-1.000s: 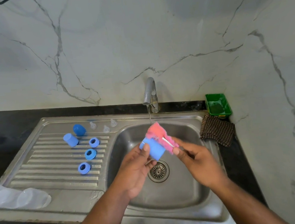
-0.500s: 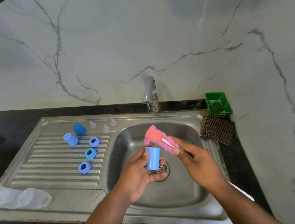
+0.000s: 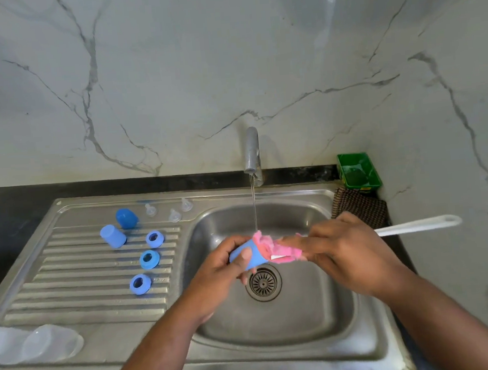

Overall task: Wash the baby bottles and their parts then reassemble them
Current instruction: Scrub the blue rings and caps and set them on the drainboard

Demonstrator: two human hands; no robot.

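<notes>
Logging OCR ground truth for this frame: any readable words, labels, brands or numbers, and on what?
No text can be read.
Green tray: faint pale marks on its front rim, too small and blurred to read.
Cap, rings, brush handle, tap: no print shows.

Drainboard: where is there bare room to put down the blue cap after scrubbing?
The ribs left of the three rings, between the lying cap and the clear bottles, are bare. So is the flat strip between bottles and basin. The back edge is crowded with a second cap and teats.
</notes>
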